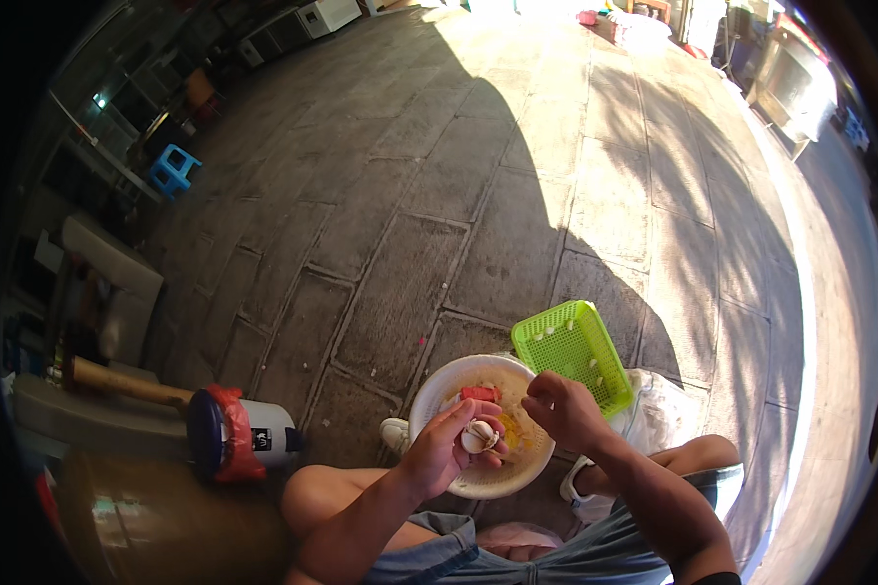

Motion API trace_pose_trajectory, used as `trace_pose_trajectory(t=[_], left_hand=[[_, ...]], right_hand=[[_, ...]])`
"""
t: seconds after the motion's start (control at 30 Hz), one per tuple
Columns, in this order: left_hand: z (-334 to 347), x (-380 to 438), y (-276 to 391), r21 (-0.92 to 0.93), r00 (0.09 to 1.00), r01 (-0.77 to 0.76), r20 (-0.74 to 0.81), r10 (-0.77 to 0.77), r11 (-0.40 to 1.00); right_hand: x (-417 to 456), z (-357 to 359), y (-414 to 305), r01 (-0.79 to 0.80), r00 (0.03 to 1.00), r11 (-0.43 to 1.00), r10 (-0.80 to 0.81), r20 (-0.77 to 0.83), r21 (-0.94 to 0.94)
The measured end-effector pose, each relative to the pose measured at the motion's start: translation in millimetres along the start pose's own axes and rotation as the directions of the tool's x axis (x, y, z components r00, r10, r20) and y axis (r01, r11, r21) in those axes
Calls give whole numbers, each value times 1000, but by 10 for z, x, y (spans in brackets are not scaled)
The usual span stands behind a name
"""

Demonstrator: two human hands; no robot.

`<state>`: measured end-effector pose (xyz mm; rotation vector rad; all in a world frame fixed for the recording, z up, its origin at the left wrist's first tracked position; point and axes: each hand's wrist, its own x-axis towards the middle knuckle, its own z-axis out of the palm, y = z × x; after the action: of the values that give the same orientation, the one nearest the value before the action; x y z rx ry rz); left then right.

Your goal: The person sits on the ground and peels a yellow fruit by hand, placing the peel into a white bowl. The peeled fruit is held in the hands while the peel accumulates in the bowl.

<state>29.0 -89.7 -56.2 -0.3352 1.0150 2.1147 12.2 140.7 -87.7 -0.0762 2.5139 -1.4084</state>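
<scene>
A whitish garlic bulb (478, 436) rests in my left hand (450, 446), its palm up and fingers curled round it, over a round white plastic basket (439, 479). My right hand (565, 411) is raised above the basket's right side, thumb and fingertips pinched together; whether anything small is between them cannot be told. Red packaging (481, 394) and yellowish bits (514, 433) lie in the white basket. Just beyond my right hand, a green perforated plastic basket (572, 355) holds several pale garlic cloves (593, 363).
A white plastic bag (658, 409) lies right of the green basket. At left are a white container with a dark lid (252, 436), a red bag round it, and a wooden surface (168, 519). A blue stool (174, 171) stands farther off on the stone-paved floor (410, 270).
</scene>
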Motion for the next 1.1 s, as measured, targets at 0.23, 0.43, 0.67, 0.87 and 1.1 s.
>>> trace_pose_trajectory(t=[0.23, 0.43, 0.67, 0.87, 1.1], left_hand=[[22, 56, -3, 1, 998, -54, -17, 54, 999], [32, 53, -80, -74, 996, -88, -25, 86, 993], [-29, 27, -126, 273, 972, -203, -60, 228, 940], [60, -29, -137, 621, 886, -347, -29, 463, 703], [154, -148, -41, 610, 891, -375, 31, 452, 698]], right_hand=[[114, 40, 495, 3, 996, 913, -38, -80, -408], [-225, 64, -615, 452, 887, 879, -461, -25, -149], [-175, 93, -511, 316, 939, 947, -302, 165, -64], [-160, 27, -554, 352, 909, 934, -355, 217, 55], [-90, -87, -509, 313, 889, 899, -391, 239, 305]])
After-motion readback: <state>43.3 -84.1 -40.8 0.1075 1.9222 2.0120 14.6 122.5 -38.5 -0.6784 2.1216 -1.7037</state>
